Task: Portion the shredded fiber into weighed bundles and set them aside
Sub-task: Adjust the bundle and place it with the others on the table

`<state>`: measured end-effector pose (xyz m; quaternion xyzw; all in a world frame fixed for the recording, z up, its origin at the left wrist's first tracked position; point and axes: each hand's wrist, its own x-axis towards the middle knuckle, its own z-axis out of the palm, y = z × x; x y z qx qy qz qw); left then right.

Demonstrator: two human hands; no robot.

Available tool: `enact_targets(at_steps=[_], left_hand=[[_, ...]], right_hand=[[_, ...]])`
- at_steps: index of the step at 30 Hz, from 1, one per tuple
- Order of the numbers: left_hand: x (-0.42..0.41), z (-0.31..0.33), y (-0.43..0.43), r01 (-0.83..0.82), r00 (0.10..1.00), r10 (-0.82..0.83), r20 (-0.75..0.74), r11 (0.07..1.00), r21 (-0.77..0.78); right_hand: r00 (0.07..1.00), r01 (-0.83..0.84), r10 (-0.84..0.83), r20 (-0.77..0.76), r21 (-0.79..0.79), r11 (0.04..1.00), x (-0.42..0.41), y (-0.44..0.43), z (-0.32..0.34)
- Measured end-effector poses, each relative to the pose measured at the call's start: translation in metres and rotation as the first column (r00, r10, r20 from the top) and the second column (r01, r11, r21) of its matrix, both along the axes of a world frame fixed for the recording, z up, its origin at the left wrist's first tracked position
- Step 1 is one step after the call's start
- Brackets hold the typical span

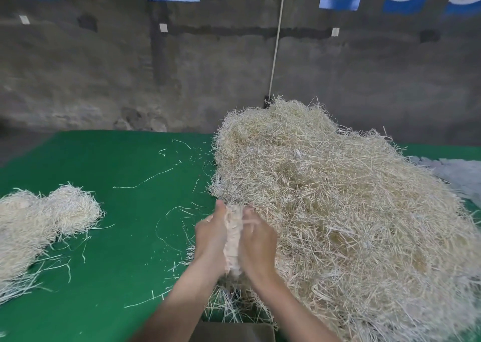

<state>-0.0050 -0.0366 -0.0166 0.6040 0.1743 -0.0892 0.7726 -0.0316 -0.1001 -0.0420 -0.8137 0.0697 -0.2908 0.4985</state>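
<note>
- Bundles of pale shredded fiber lie at the left edge of the bench, partly cut off by the frame; frayed ends spread toward the near edge.
- Green bench surface between those bundles and the hands is open, crossed only by loose strands scattered singly toward the far edge.
- Left hand is closed around the left side of a clump of fiber, thumb raised at the top, fingers hidden behind the clump.
- Right hand presses the same clump from the right, fingers curled over its top; both hands grip it together, touching the near-left flank of the main pile.
- Main pile of shredded fiber covers the right half of the bench, rising toward the far edge and running out past the right and near edges.
- Grey object sits at the near edge below the forearms; its kind cannot be told.
- Pale grey material shows behind the pile at the right edge.
</note>
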Motion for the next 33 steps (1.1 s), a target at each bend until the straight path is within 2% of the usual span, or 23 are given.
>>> enact_targets(at_steps=[2, 4, 5, 7, 9, 11, 15, 16, 18, 19, 21, 22, 23, 24, 25, 27, 28, 29, 30, 31, 33], left_hand=[[0.006, -0.001, 0.008, -0.019, 0.999, 0.020, 0.040, 1.000, -0.011], [-0.006, -0.004, 0.006, -0.003, 1.000, 0.003, 0.010, 1.000, 0.005], [-0.012, -0.008, 0.002, 0.027, 1.000, -0.027, -0.006, 0.999, 0.043], [-0.020, -0.004, 0.000, 0.061, 0.998, -0.060, -0.008, 0.995, 0.079], [-0.014, -0.001, 0.008, 0.045, 0.998, -0.044, 0.055, 0.999, -0.023], [-0.013, -0.003, 0.015, -0.006, 0.995, 0.016, 0.101, 0.995, -0.101], [-0.021, -0.006, 0.017, 0.012, 0.997, -0.021, 0.078, 0.993, 0.120], [-0.019, -0.003, 0.022, -0.025, 0.991, 0.000, 0.133, 0.981, 0.193], [-0.015, 0.005, 0.031, -0.130, 0.967, 0.061, 0.247, 0.953, 0.273], [-0.015, 0.005, 0.031, -0.157, 0.959, 0.076, 0.273, 0.944, 0.288], [-0.022, 0.005, 0.019, -0.090, 0.963, 0.017, 0.270, 0.962, 0.259], [-0.028, 0.006, 0.013, -0.007, 0.966, -0.037, 0.255, 0.985, 0.170], [-0.035, 0.011, 0.009, 0.064, 0.974, -0.070, 0.216, 0.997, 0.030], [-0.040, 0.012, 0.008, 0.099, 0.982, -0.076, 0.172, 0.987, -0.123], [-0.044, 0.009, 0.010, 0.084, 0.986, -0.050, 0.159, 0.973, -0.217], [-0.056, -0.005, 0.012, 0.068, 0.982, -0.034, 0.187, 0.982, -0.178], [-0.064, -0.016, 0.010, 0.110, 0.980, -0.077, 0.185, 0.979, -0.172], [-0.075, -0.023, 0.007, 0.183, 0.977, -0.155, 0.145, 0.962, -0.204], [-0.083, -0.026, 0.002, 0.197, 0.980, -0.185, 0.072, 0.951, -0.237], [-0.085, -0.027, 0.001, 0.156, 0.988, -0.154, 0.030, 0.963, -0.220], [-0.071, -0.030, 0.006, -0.035, 0.999, 0.032, -0.017, 0.989, -0.147]], right_hand=[[0.998, -0.034, 0.039, 0.041, -0.113, 0.993, -0.012, 0.018, -0.007], [0.997, -0.068, 0.062, -0.049, -0.150, 0.986, -0.005, 0.006, -0.002], [0.993, -0.075, 0.065, -0.096, -0.105, 0.992, -0.001, -0.004, 0.004], [0.996, -0.034, 0.034, -0.081, -0.005, 0.999, -0.004, -0.008, 0.004], [0.999, -0.004, 0.003, -0.035, -0.025, 1.000, -0.021, 0.011, -0.006], [0.998, -0.067, 0.066, -0.010, -0.115, 0.991, -0.032, 0.028, -0.012], [0.965, -0.165, 0.192, -0.176, 0.161, 0.973, -0.016, -0.011, 0.010], [0.945, -0.220, 0.273, -0.182, 0.265, 0.939, -0.018, -0.025, 0.012], [0.893, -0.346, 0.442, -0.082, 0.502, 0.792, -0.029, -0.040, 0.013], [0.867, -0.397, 0.495, -0.057, 0.522, 0.755, -0.035, -0.038, 0.011], [0.850, -0.459, 0.516, -0.110, 0.328, 0.826, -0.044, -0.020, 0.012], [0.876, -0.430, 0.464, -0.134, 0.220, 0.876, -0.045, -0.010, 0.013], [0.919, -0.343, 0.375, -0.126, 0.216, 0.914, -0.044, -0.004, 0.015], [0.953, -0.232, 0.281, -0.110, 0.332, 0.914, -0.040, -0.003, 0.017], [0.967, -0.140, 0.221, -0.125, 0.462, 0.876, -0.036, -0.006, 0.019], [0.960, -0.031, 0.205, -0.189, 0.657, 0.753, -0.032, -0.017, 0.015], [0.952, -0.025, 0.227, -0.204, 0.689, 0.724, -0.031, -0.020, 0.011], [0.940, -0.035, 0.247, -0.235, 0.654, 0.756, -0.035, -0.018, 0.007], [0.931, -0.035, 0.214, -0.296, 0.510, 0.859, -0.040, -0.013, -0.001], [0.929, -0.037, 0.152, -0.338, 0.325, 0.945, -0.046, -0.008, -0.011], [0.973, -0.025, 0.040, -0.227, 0.069, 0.997, -0.063, 0.006, -0.028]])
